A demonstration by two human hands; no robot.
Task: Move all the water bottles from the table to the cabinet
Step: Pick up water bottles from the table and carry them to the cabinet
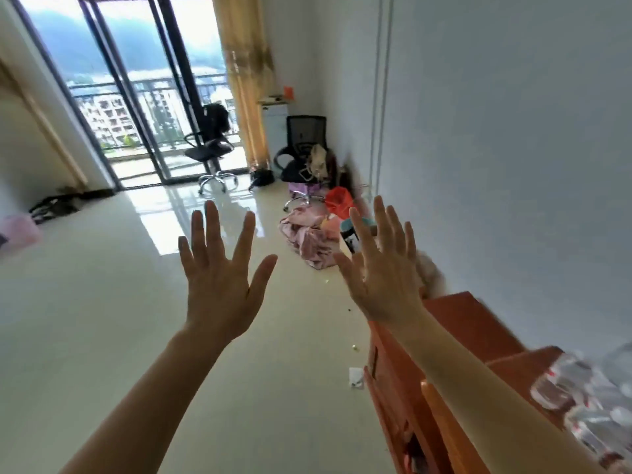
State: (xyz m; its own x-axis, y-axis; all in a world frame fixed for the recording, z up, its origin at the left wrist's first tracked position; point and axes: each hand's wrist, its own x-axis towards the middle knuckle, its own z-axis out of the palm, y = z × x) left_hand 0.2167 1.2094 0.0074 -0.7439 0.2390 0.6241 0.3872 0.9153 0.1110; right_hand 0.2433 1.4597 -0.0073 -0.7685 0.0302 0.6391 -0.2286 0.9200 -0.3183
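Both hands are held up in front of the camera with nothing in them. The left hand (pixel 219 285) is shown spread flat, fingers straight and apart, over the pale tiled floor (pixel 102 319). The right hand (pixel 383 278) is raised the same way, palm away and fingers splayed, just above the far end of an orange-red wooden unit (pixel 472 323).

The water bottles (pixel 581 398) are seen at the lower right edge, clear plastic with red-marked labels, bunched close together on the top of that wooden unit. They are blurred, so their number cannot be told, nor whether the surface under them is the table or the cabinet.

No bottle is gripped, so the step in hand is judged to be an empty-handed one, with a pick-up yet to be made. For the next move, a turn to the right and downward would be called for, and one hand would have to be lowered to the nearest bottle and closed round its body. Since the bottles are packed tightly, care would be needed so that neighbours are not knocked over.
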